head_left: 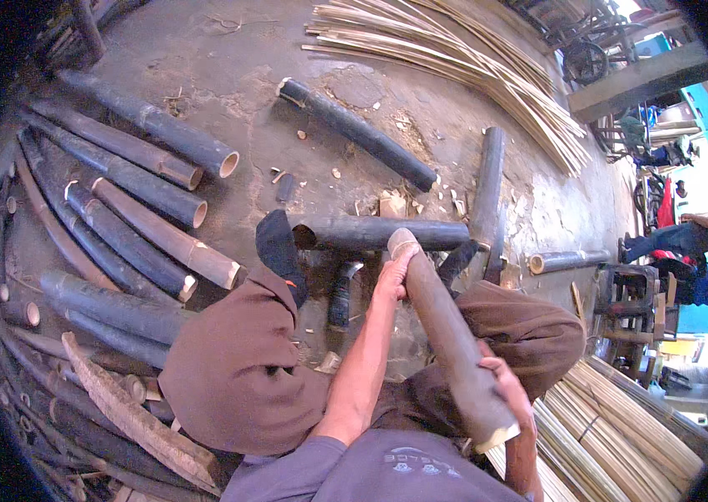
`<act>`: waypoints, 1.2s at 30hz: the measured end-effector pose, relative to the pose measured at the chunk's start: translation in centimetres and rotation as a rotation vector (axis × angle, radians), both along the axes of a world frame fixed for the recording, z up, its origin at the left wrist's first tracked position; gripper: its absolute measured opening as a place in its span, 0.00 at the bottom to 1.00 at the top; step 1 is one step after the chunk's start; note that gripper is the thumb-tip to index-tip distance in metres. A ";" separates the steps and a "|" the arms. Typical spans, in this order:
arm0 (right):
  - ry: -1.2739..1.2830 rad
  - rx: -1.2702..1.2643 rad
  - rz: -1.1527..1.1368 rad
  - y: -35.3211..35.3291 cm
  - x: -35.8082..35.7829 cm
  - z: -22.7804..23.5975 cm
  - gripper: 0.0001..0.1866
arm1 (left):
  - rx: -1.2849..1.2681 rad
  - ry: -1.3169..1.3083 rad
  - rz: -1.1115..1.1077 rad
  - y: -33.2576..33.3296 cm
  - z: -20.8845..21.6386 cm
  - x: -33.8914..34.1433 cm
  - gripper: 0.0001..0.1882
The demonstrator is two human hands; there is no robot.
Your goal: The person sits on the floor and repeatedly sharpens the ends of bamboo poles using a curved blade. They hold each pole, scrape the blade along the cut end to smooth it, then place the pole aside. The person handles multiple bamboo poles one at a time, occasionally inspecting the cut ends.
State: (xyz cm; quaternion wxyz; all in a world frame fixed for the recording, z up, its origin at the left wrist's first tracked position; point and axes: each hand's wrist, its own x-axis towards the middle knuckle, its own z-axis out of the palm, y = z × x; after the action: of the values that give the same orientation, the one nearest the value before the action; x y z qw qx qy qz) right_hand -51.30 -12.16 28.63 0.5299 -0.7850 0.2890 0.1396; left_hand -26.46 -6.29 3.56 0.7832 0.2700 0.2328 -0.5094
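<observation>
A dark bamboo tube (452, 330) slants across my lap between my knees, its pale cut end low at the right. My left hand (398, 269) grips it near the far end, fingers closed around its side. Farther down, my right hand (504, 385) is wrapped around the right side of the same tube. Just beyond my left hand lies another dark bamboo length (379, 233), crosswise on the ground beside my dark-socked foot (277, 247). A short dark object with a shiny top (344, 293) is left of my left forearm; its kind is unclear.
Many dark bamboo poles (136, 180) are piled at the left, with a curved piece of wood (136, 410) over them. Thin pale strips (454, 63) lie at the far side, and a strip bundle (621, 427) at the near right. A person (705, 234) is at the far right.
</observation>
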 end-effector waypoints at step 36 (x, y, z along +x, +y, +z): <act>0.405 0.586 -0.466 3.4 3.5 7.1 0.47 | -0.028 0.222 0.213 -2.4 -1.4 -0.8 0.25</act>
State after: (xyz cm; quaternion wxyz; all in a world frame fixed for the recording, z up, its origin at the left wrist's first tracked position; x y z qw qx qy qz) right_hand -47.83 -8.76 35.77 0.6803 -0.4716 0.5054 0.2437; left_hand -27.25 -8.66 2.16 0.8060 0.1749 0.3378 -0.4535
